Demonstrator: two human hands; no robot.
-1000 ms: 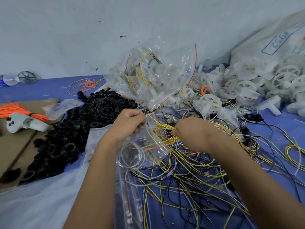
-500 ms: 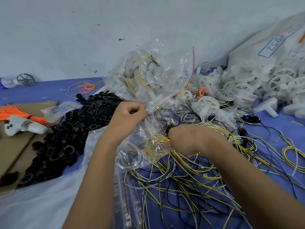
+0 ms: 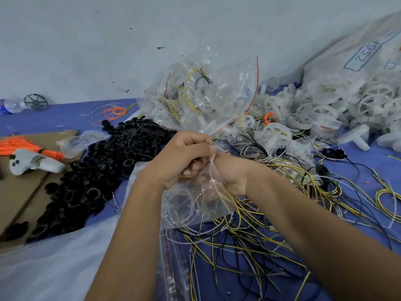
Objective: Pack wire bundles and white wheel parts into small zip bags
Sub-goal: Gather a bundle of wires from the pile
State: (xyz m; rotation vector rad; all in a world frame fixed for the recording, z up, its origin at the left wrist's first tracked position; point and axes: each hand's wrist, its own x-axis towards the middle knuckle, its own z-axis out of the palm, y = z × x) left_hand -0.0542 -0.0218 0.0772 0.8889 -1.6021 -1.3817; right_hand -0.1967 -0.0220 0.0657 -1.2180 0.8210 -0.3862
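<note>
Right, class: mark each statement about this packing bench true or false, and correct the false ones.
1. The left hand pinches a clear zip bag. True.
2. The black rings lie right of the hands. False: they are piled to the left.
3. The right hand is at the bag, with yellow wires under it. True.
4. The white wheels are stacked on the cardboard. False: they are heaped far right, by a printed sack.
5. The orange strands are loose among the wheels. False: they lie bundled at far left.

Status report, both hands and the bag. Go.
Left hand grips zip bag at its mouth. Right hand inside the bag with yellow wires. Loose wire tangle beneath; nothing blocking.
</note>
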